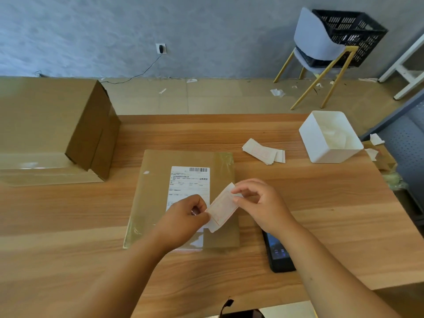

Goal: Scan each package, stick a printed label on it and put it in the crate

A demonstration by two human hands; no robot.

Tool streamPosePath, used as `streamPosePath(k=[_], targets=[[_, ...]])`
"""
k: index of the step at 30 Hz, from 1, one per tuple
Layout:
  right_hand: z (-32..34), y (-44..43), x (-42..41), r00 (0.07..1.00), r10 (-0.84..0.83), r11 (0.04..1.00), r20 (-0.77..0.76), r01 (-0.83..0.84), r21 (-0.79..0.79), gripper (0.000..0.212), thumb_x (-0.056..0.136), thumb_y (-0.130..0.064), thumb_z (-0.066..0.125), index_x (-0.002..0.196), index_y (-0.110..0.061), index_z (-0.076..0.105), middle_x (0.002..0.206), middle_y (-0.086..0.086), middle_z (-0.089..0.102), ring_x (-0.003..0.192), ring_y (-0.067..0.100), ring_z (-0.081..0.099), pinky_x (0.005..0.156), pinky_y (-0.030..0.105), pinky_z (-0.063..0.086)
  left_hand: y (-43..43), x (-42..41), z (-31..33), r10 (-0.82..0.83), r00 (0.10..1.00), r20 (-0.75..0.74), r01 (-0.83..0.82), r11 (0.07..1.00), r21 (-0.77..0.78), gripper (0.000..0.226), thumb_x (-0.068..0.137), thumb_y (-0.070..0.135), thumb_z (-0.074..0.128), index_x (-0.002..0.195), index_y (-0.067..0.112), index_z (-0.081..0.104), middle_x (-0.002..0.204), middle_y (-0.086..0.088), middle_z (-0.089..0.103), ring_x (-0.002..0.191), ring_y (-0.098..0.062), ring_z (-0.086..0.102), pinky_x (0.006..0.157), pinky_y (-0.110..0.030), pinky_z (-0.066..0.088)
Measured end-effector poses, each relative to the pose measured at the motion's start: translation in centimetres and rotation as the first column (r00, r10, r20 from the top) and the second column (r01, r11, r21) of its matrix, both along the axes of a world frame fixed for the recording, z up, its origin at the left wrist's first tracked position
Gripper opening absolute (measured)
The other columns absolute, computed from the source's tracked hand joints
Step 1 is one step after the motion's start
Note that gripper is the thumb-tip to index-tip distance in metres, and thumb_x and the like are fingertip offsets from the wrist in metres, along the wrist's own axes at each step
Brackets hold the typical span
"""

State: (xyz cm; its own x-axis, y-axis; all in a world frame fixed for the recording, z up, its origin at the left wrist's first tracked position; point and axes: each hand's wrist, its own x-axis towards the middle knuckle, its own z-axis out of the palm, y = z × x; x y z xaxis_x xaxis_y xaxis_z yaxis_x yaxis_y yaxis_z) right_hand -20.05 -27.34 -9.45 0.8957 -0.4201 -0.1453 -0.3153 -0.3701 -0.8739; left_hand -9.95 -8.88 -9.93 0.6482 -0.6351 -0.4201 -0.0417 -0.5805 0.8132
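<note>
The flat cardboard package (pixel 156 184) lies in the middle of the worktop (pixel 309 203), its white shipping label (pixel 190 180) with the barcode facing up. Just above its right part a small printed label (pixel 223 208) is held slantwise between both hands: the left hand (pixel 183 216) pinches its lower end, the right hand (pixel 259 203) pinches its upper end between thumb and fingers (pixel 238 191). The step in hand looks like freeing the label from its backing before sticking it down. To do that well, work one corner loose and keep the sticky side off the skin and off itself. Then lay one edge on bare cardboard beside the shipping label and smooth outward, leaving the barcode uncovered. A dark phone (pixel 278 253) lies near the right forearm, spare labels (pixel 263 152) lie by a white bin (pixel 321 150), and the black crate (pixel 358 35) sits well apart on a chair (pixel 314 42) — a reach or a few steps away.
</note>
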Motion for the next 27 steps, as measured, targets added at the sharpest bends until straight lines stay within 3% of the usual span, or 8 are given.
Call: streamPosePath(k=[2,8,14,17,19,24,27], targets=[[0.0,1.0,0.4,1.000,0.002,1.000,-0.016,-0.002,0.029,0.030,0.085,-0.016,0.069,0.079,-0.045,0.069,0.091,-0.020,0.066,0.088,-0.001,0.061,0.074,0.018,0.051,1.3,0.5,-0.1,-0.023,1.000,0.004,0.023,1.000,0.001,0.013,0.080,0.022,0.061,0.070,0.029,0.056,0.079,0.010,0.064,0.069,-0.007,0.059,0.060,-0.021,0.043],[0.0,3.2,1.1,0.997,-0.063,0.994,-0.036,0.066,0.085,0.032,0.083,-0.014,0.072,0.071,-0.045,0.071,0.082,-0.018,0.070,0.079,0.003,0.065,0.067,0.017,0.053,4.2,1.7,-0.3,0.019,1.000,0.015,-0.018,0.999,-0.033,0.012,0.077,0.023,0.068,0.071,0.028,0.058,0.082,0.012,0.064,0.060,0.001,0.057,0.050,-0.008,0.038],[-0.2,4.5,2.6,0.993,-0.110,0.969,-0.030,0.114,0.221,0.029,0.079,-0.006,0.075,0.069,-0.034,0.072,0.076,-0.013,0.072,0.065,0.001,0.062,0.059,0.016,0.049,5.7,2.8,-0.6,0.176,0.972,-0.158,-0.189,0.979,-0.075,0.007,0.079,0.020,0.070,0.075,0.019,0.064,0.085,-0.007,0.073,0.073,-0.022,0.063,0.069,-0.035,0.049],[-0.5,4.8,3.6,0.990,-0.136,0.954,-0.037,0.141,0.265,0.026,0.080,-0.003,0.073,0.073,-0.028,0.072,0.078,-0.008,0.073,0.067,0.007,0.062,0.056,0.020,0.049,5.9,3.7,-0.7,0.238,0.943,-0.233,-0.272,0.954,-0.128,0.003,0.081,0.009,0.068,0.081,0.010,0.065,0.081,-0.009,0.071,0.073,-0.020,0.064,0.076,-0.038,0.054],[-0.6,4.9,4.5,0.990,-0.134,0.949,-0.037,0.139,0.283,0.024,0.081,-0.003,0.073,0.075,-0.026,0.072,0.081,-0.006,0.073,0.065,0.006,0.062,0.055,0.019,0.049,5.9,4.5,-0.8,0.293,0.917,-0.271,-0.340,0.930,-0.143,0.004,0.082,0.003,0.067,0.084,0.006,0.065,0.078,-0.012,0.070,0.073,-0.024,0.065,0.071,-0.035,0.056],[-0.9,4.7,7.1,0.992,-0.111,0.969,-0.059,0.121,0.217,0.020,0.082,-0.011,0.073,0.078,-0.030,0.069,0.072,-0.005,0.069,0.051,0.007,0.057,0.056,0.022,0.049,5.5,7.1,-0.8,0.444,0.862,-0.244,-0.487,0.859,-0.158,0.019,0.078,0.005,0.072,0.092,0.013,0.062,0.077,-0.012,0.071,0.065,-0.018,0.066,0.056,-0.025,0.053],[-1.2,4.7,9.0,0.992,-0.111,0.984,-0.064,0.118,0.135,0.024,0.082,-0.015,0.074,0.076,-0.036,0.066,0.068,-0.010,0.068,0.045,0.004,0.057,0.051,0.015,0.044,4.7,8.9,-0.9,0.503,0.864,-0.033,-0.503,0.857,-0.117,0.022,0.075,0.015,0.077,0.087,0.021,0.059,0.076,-0.004,0.070,0.058,-0.011,0.060,0.055,-0.025,0.046]])
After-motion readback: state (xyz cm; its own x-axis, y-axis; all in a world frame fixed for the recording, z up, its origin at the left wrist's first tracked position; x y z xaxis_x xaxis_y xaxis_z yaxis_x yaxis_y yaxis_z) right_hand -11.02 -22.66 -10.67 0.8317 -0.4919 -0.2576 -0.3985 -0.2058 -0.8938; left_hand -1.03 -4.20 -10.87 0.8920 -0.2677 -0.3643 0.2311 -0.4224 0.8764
